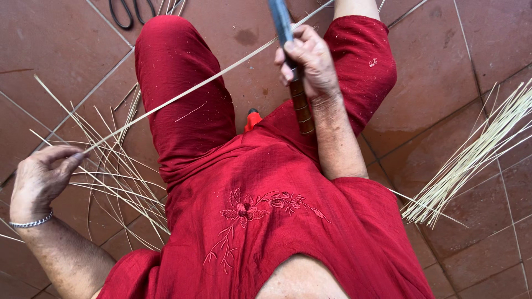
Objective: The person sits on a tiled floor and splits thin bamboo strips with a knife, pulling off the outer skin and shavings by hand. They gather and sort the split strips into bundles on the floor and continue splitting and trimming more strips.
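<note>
Down on the terracotta tile floor, seen from the head camera, the person sits with knees apart in a red outfit, and both hands are busy on one long pale strip. Left hand sits low at the left edge of the view, fingers curled and thumb pinched onto the near end of the strip, a silver bracelet round the wrist. From that pinch the strip runs taut, up and to the right, across the left thigh and on toward the top edge of the frame. Right hand is up high near the top, closed in a firm fist round a knife where the blue-grey blade meets the banded brown handle; the blade points up out of frame, the handle sticks down past the wrist. Blade and strip cross just by the knuckles, though whether the edge is actually biting into the strip is hard to tell from here. Beneath the left hand and beside the left thigh lies a loose scatter of thin slivers, fanned across the tiles. Over at the right edge a thicker bundle of pale splints lies well apart from both hands, with bare tile between it and the right knee. A small red object peeks out between the thighs, and black looped handles touch the top edge.
</note>
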